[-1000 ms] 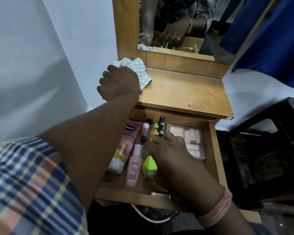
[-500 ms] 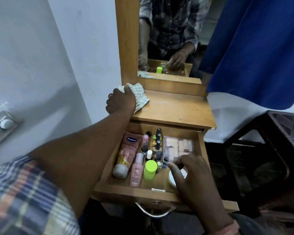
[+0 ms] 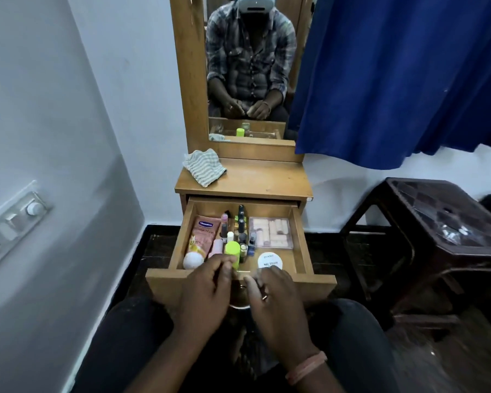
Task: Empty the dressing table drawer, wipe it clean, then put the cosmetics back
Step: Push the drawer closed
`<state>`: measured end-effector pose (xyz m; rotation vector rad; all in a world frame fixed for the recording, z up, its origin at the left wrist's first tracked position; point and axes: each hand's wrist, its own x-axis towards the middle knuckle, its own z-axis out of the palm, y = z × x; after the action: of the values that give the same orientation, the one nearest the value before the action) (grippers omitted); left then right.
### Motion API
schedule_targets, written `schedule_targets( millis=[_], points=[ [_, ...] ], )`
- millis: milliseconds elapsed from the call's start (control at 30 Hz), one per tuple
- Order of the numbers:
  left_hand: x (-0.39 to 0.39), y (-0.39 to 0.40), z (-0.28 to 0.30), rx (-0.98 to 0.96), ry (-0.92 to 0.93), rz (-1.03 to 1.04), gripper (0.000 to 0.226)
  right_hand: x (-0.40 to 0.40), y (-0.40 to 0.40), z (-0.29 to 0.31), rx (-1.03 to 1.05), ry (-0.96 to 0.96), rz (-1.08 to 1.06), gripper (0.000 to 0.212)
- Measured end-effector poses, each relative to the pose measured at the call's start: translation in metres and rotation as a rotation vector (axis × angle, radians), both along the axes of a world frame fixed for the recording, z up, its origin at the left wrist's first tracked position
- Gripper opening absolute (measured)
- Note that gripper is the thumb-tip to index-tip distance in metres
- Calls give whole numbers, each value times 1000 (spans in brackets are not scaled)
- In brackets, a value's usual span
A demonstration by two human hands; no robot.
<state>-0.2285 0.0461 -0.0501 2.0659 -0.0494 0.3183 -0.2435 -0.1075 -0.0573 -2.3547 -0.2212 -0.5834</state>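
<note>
The wooden drawer [image 3: 301,236] of the dressing table stands pulled out and holds cosmetics. A pink tube [image 3: 203,231] lies at its left, and a lime green bottle [image 3: 233,248] stands among several small dark bottles [image 3: 241,222]. A clear box of pale pieces [image 3: 270,232] and a white round jar [image 3: 270,260] are at the right. My left hand [image 3: 207,287] and my right hand [image 3: 272,296] hover side by side over the drawer's front edge, fingers loosely curled, holding nothing. The checked cloth [image 3: 204,167] lies crumpled on the tabletop [image 3: 267,181].
A mirror [image 3: 250,66] rises behind the tabletop. A blue curtain [image 3: 394,80] hangs at the right, above a dark plastic stool [image 3: 437,222]. A white wall with a switch plate [image 3: 12,225] is close on the left. My knees are just below the drawer.
My left hand let go of the cloth and came down to the drawer front. My right hand drew back out of the drawer. The view pulled back and up.
</note>
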Motion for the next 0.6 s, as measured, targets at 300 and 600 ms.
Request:
schedule_targets(
  millis=[300, 600],
  points=[
    [-29, -3, -22, 305, -25, -176, 23, -16, -3, -10, -55, 212, 57, 9],
    [-26, -6, -31, 610, 60, -133, 26, -14, 3, -24, -94, 387, 91, 15]
  ],
)
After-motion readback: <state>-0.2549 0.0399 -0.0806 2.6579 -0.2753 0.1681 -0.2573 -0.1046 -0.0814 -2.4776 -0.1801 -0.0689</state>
